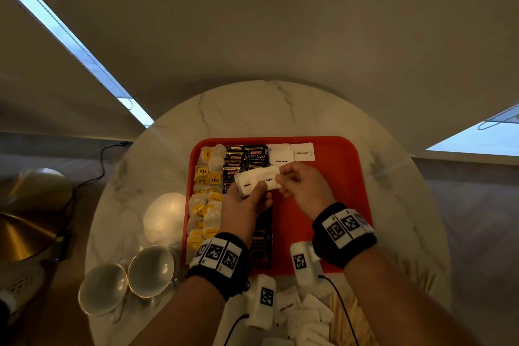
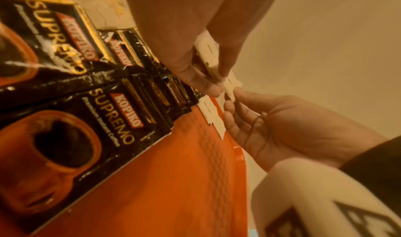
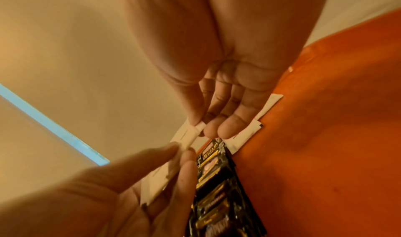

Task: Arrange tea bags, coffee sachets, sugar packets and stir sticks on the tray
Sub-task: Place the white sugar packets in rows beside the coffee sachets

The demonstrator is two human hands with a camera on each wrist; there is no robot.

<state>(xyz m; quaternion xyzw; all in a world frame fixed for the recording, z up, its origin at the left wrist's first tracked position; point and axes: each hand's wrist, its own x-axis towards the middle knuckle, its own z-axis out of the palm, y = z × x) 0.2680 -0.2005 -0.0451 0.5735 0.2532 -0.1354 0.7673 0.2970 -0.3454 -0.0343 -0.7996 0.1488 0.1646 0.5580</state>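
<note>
Head view, cups (image 1: 126, 278) beside tray (image 1: 342, 177), lamp (image 1: 25, 219) left

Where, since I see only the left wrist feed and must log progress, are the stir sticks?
Observer: The stir sticks lie on the table, off the tray, by its near edge.
Operator: Any sugar left down there?
Observer: Yes, loose sugar packets lie beside the sticks.
Operator: And the tea bags?
Observer: The tea bags fill the tray's left column, beside the coffee sachets.
</note>
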